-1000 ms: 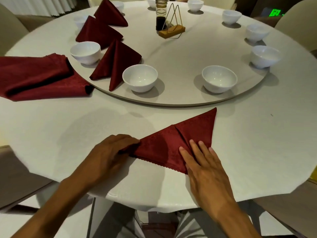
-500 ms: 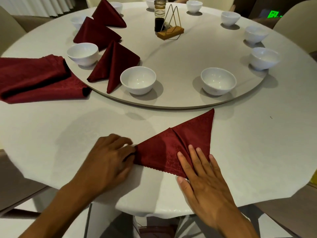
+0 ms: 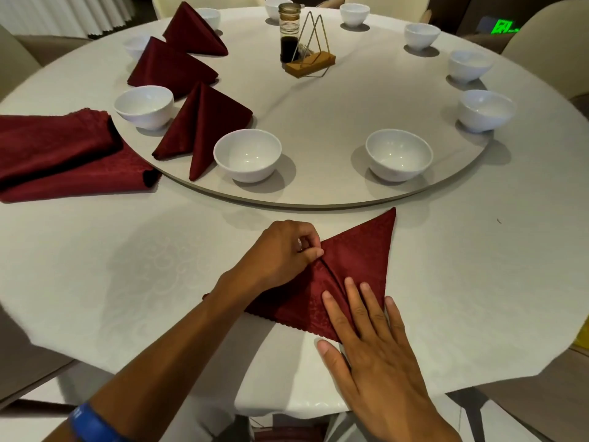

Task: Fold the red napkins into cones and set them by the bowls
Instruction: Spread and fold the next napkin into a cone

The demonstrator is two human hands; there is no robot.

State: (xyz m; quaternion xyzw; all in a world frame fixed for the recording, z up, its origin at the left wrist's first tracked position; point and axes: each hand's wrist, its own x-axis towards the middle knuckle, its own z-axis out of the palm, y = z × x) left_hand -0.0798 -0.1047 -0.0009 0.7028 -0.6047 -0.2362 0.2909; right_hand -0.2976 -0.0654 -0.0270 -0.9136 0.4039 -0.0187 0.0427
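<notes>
Red cloth napkin (image 3: 357, 266), a flat triangle on the white worktop (image 3: 127, 266) near the lazy Susan (image 3: 318, 122). Left hand (image 3: 280, 253) now moved up from the left corner, fingers pinching the centre fold; right hand (image 3: 376, 346) still flat, fingers spread. Probably lifting into a cone.

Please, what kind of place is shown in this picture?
Probably a restaurant dining room: a big round table with a turntable, white bowls around its rim, folded red napkins, and a lit green exit sign.
</notes>
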